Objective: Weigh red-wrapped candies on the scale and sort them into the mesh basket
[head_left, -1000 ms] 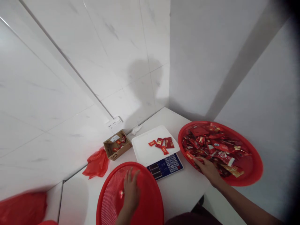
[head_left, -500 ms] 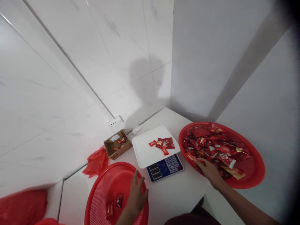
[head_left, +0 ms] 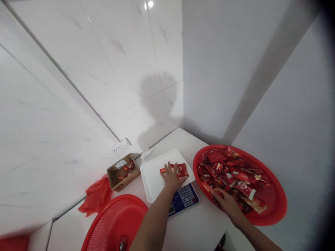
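Note:
My left hand (head_left: 171, 177) lies with spread fingers on the red candy packets (head_left: 182, 170) on the white pan of a weighing scale (head_left: 151, 174). The scale's blue keypad (head_left: 185, 196) shows beside my forearm. My right hand (head_left: 225, 204) rests at the near rim of a big red basket tray (head_left: 274, 209) heaped with red candy packets (head_left: 232, 170); its fingers curl on packets there, and what they hold is unclear.
A second red basket tray (head_left: 112, 223) sits at the lower left with a packet in it. A small cardboard box (head_left: 121, 171) with several packets stands by the wall socket (head_left: 119, 146). A red plastic bag (head_left: 95, 195) lies to the left. White walls close the corner.
My left hand left the lower-left red tray, where packets now lie, and reached forward onto the scale pan. My right hand stayed at the right tray's rim. The camera tilted up slightly.

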Action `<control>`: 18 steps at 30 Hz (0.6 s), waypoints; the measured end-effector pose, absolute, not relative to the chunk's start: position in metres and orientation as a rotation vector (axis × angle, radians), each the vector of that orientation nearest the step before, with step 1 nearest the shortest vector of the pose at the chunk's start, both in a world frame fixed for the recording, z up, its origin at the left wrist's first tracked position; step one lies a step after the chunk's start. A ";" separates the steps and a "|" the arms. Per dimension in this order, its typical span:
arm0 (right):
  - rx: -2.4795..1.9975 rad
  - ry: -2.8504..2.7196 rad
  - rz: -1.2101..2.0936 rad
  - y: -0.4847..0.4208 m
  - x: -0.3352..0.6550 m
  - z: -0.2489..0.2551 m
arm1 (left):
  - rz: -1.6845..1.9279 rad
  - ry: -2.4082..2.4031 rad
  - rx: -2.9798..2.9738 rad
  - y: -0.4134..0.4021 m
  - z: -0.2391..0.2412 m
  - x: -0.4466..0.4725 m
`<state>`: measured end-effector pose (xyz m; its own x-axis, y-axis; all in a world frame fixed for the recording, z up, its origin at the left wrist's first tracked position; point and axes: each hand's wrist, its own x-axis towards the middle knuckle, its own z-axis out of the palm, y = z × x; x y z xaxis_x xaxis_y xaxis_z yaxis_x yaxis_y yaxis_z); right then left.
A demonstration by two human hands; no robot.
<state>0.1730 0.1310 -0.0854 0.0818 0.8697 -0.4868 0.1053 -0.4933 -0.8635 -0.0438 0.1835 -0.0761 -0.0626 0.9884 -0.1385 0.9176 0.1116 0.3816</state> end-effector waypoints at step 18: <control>-1.694 -0.996 1.522 0.134 0.180 -0.099 | 0.446 2.086 1.948 0.218 -0.089 -0.058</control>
